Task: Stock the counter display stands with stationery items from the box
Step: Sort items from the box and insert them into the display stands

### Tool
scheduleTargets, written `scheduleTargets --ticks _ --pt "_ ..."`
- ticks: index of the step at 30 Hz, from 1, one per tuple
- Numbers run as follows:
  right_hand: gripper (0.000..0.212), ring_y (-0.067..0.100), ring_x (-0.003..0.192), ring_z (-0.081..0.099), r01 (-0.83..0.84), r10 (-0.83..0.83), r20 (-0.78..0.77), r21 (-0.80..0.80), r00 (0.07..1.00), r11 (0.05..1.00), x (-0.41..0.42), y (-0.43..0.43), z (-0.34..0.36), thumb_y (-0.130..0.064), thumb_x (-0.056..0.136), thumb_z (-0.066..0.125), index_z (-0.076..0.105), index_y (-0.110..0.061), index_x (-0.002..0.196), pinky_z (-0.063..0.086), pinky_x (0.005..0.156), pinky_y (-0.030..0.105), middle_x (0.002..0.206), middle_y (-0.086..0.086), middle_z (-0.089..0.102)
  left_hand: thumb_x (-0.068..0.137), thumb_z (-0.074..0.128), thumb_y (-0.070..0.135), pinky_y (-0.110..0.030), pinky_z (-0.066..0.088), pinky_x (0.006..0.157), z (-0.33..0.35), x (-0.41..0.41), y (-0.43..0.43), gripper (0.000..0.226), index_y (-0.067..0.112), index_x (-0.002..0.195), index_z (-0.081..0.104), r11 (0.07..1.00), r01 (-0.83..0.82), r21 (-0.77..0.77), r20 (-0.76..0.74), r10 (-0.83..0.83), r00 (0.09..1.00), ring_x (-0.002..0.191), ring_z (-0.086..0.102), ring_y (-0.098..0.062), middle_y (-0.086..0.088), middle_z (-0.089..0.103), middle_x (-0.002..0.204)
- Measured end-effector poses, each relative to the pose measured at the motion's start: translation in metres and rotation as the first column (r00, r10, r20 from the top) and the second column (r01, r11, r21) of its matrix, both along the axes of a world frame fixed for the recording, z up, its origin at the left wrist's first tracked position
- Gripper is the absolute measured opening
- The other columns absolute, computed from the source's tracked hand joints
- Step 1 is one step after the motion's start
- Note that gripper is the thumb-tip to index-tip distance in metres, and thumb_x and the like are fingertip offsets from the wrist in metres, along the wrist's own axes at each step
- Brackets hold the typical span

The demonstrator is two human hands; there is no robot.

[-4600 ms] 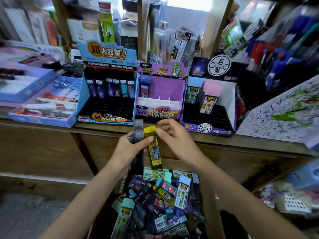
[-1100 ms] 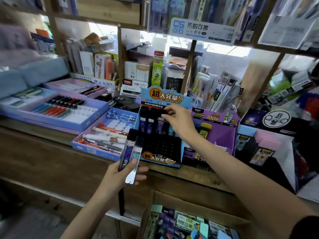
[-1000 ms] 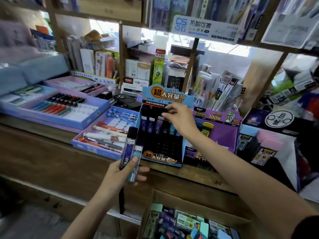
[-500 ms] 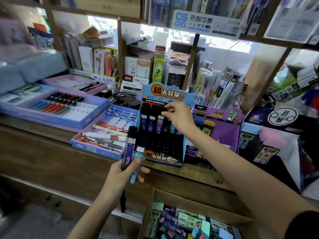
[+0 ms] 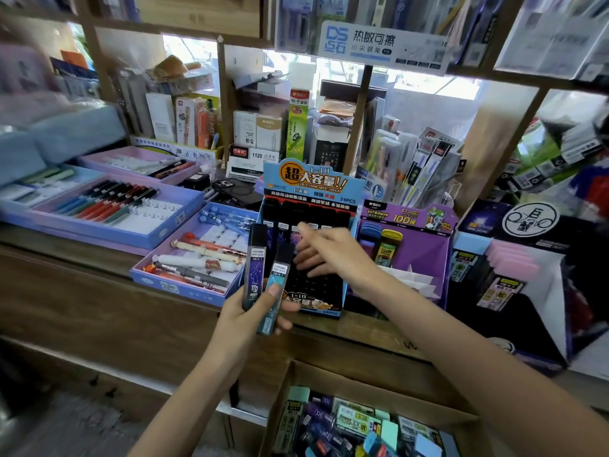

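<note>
Gripped upright and side by side in the left hand (image 5: 245, 316), thumb pressed across the fronts: purple lead case (image 5: 254, 268) and teal lead case (image 5: 276, 286). Just behind at 1 o'clock, blue display stand (image 5: 309, 189), more cases lined along its top slots. At 3 o'clock, right hand (image 5: 324, 255) before the stand's black grid, fingers spread loose, holding nothing. Low at 5 o'clock, cardboard box (image 5: 379, 377) of lead packs. At 9 o'clock, pen tray (image 5: 184, 286) on the wooden counter (image 5: 82, 268).
</note>
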State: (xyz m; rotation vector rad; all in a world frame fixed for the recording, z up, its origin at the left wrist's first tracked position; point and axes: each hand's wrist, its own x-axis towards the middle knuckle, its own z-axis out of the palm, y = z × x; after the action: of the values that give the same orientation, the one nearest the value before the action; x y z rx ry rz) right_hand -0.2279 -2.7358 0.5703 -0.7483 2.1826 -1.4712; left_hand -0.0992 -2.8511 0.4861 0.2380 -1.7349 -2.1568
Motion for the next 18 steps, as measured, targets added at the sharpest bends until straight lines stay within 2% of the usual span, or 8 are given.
scheduleTargets --ticks 2,8,11,13,14,15,16,18 --pt "0.023 0.015 0.077 0.069 -0.104 0.111 0.142 -0.055 0.984 0.993 0.013 0.009 -0.004 -0.035 0.090 0.059 0.065 -0.013 0.091 0.055 0.064 0.022 0.082 0.002 0.071 0.081 0.060 0.038 -0.023 0.053 0.054 0.001 -0.004 0.004 0.037 0.015 0.109 0.057 1.000 0.019 0.002 0.006 -0.019 1.000 0.060 0.067 -0.018 -0.015 0.073 0.089" --pt "0.006 0.010 0.070 0.068 -0.064 0.084 0.111 -0.171 0.990 0.983 0.009 0.023 0.003 -0.008 0.087 0.064 0.062 -0.012 0.082 0.054 0.057 0.019 0.078 0.001 0.071 0.084 0.048 0.047 -0.014 0.050 0.060 -0.001 -0.007 0.013 0.038 0.020 0.103 0.068 0.994 -0.090 -0.069 0.027 0.092 0.995 0.081 0.070 -0.011 0.005 0.075 0.090" --pt "0.008 0.009 0.065 0.066 0.051 -0.060 -0.028 -0.251 0.998 0.967 -0.013 0.029 0.020 -0.006 0.085 0.065 0.063 -0.013 0.083 0.054 0.056 0.019 0.075 0.000 0.069 0.086 0.046 0.049 -0.020 0.047 0.057 0.000 -0.005 0.003 0.039 0.023 0.103 0.071 0.959 -0.194 -0.207 0.036 0.205 0.978 0.072 0.064 -0.013 0.005 0.069 0.072" --pt "0.007 0.014 0.070 0.066 0.135 -0.180 -0.172 -0.244 0.969 0.960 -0.028 0.028 0.027 -0.006 0.085 0.065 0.064 -0.012 0.088 0.057 0.060 0.023 0.079 0.002 0.068 0.083 0.049 0.051 -0.022 0.044 0.054 -0.001 -0.003 -0.003 0.044 0.022 0.108 0.070 0.948 -0.210 -0.239 0.035 0.225 0.974 0.095 0.039 -0.009 0.008 0.041 0.094" --pt "0.007 0.018 0.075 0.067 0.164 -0.216 -0.227 -0.224 0.950 0.961 -0.034 0.025 0.028 -0.006 0.085 0.065 0.064 -0.010 0.091 0.058 0.065 0.027 0.082 0.005 0.069 0.080 0.052 0.053 -0.025 0.045 0.056 -0.002 -0.002 -0.006 0.045 0.024 0.110 0.068 0.951 -0.213 -0.224 0.036 0.227 0.973 0.055 0.031 0.000 0.025 0.027 0.078" --pt "0.009 0.022 0.080 0.067 0.182 -0.231 -0.269 -0.196 0.935 0.964 -0.039 0.021 0.028 -0.007 0.085 0.066 0.065 -0.009 0.094 0.059 0.069 0.031 0.085 0.008 0.069 0.078 0.054 0.052 -0.029 0.051 0.070 -0.004 -0.002 -0.008 0.046 0.024 0.112 0.067 0.955 -0.216 -0.202 0.041 0.229 0.973 0.078 0.061 -0.019 -0.006 0.043 0.101" --pt "0.012 0.025 0.084 0.067 0.192 -0.232 -0.308 -0.156 0.923 0.969 -0.042 0.016 0.025 -0.008 0.085 0.066 0.067 -0.007 0.097 0.058 0.074 0.036 0.089 0.009 0.070 0.079 0.056 0.050 -0.033 0.050 0.085 -0.006 -0.002 -0.011 0.048 0.022 0.117 0.064 0.959 -0.219 -0.180 0.055 0.232 0.971 0.096 0.063 -0.016 -0.005 0.069 0.097" --pt "0.020 0.025 0.086 0.066 0.204 -0.208 -0.391 -0.053 0.897 0.978 -0.045 0.006 0.018 -0.012 0.085 0.067 0.068 -0.005 0.103 0.055 0.082 0.040 0.093 0.010 0.070 0.084 0.058 0.045 -0.040 0.047 0.094 -0.010 -0.002 -0.013 0.051 0.013 0.124 0.058 0.961 -0.233 -0.146 0.074 0.245 0.967 0.111 0.056 -0.029 -0.014 0.063 0.115"
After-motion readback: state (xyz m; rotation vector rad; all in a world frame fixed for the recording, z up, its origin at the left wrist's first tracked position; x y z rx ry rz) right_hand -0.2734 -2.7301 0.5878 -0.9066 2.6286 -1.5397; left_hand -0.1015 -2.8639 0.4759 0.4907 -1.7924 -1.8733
